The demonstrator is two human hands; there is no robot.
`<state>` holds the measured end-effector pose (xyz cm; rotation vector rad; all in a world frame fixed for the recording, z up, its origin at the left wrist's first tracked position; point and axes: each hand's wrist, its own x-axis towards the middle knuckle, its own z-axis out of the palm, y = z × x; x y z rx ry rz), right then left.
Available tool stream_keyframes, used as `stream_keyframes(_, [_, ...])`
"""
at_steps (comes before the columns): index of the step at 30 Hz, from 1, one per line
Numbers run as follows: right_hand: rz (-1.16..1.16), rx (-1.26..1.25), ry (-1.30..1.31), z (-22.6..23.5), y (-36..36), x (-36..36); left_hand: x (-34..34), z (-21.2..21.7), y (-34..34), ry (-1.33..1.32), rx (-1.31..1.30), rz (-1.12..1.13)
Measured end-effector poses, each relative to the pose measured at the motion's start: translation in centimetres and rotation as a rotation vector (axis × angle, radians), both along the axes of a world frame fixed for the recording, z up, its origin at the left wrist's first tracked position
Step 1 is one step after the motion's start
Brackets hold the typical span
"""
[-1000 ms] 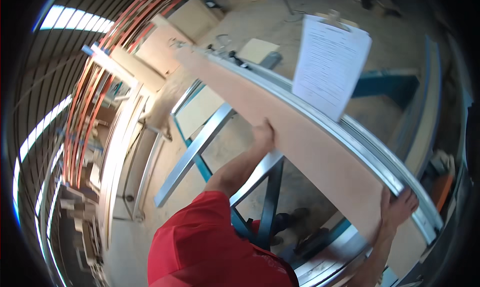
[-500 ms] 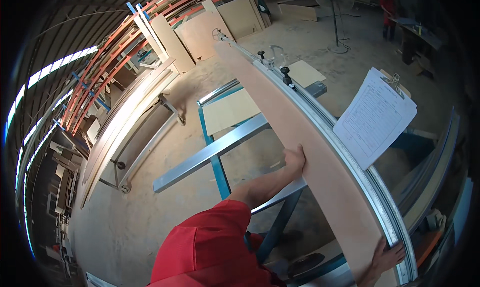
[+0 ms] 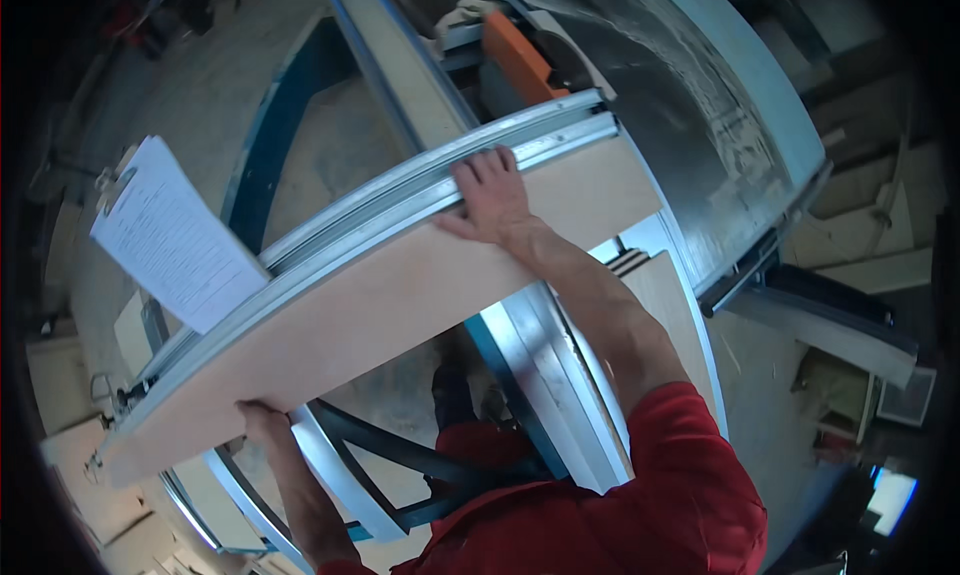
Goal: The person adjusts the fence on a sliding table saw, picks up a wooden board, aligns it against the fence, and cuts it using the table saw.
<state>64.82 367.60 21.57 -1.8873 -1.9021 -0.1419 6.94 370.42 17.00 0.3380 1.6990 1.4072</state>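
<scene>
A long pale wooden board (image 3: 372,293) lies flat along a silver aluminium fence (image 3: 340,237) and spans the sliding-table frame of a saw. My left hand (image 3: 266,424) is closed on the board's near edge toward its left part, the fingers partly hidden beneath. Farther right, my right hand (image 3: 490,197) lies palm down across board and fence, its fingers and thumb apart. The board's right end (image 3: 632,190) reaches close to the saw's table (image 3: 665,105). Behind the fence stands a clipboard with printed sheets (image 3: 180,240).
An orange part (image 3: 517,57) stands beyond the fence's right end. A silver beam (image 3: 560,375) and teal frame bars (image 3: 510,395) run below the board. Another pale panel (image 3: 668,320) lies by my right forearm. At the lower right a screen glows (image 3: 890,503).
My view has swung to the right, bringing the saw's table into sight. Both hands stay at the board; my right hand now shows fully, spread over the board and fence.
</scene>
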Motion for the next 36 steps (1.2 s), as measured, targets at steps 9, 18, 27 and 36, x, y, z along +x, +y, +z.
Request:
stream_keyframes(9, [-0.039,0.002,0.050,1.2,-3.3,1.4,4.5,3.0,-0.7,0.106,-0.042,-0.060])
stream_keyframes(18, [-0.035,0.018,0.042,-0.6,-3.0,2.5,7.0,1.5,-2.5,0.295,0.069,-0.381])
stream_keyframes(27, [-0.022,0.093,0.050,-1.1,-1.5,1.9,-7.4,-6.1,1.3,0.452,0.105,-0.559])
stream_keyframes(36, [-0.006,0.104,0.032,-1.5,-1.6,2.0,-7.0,-8.6,1.2,0.511,0.077,-0.663])
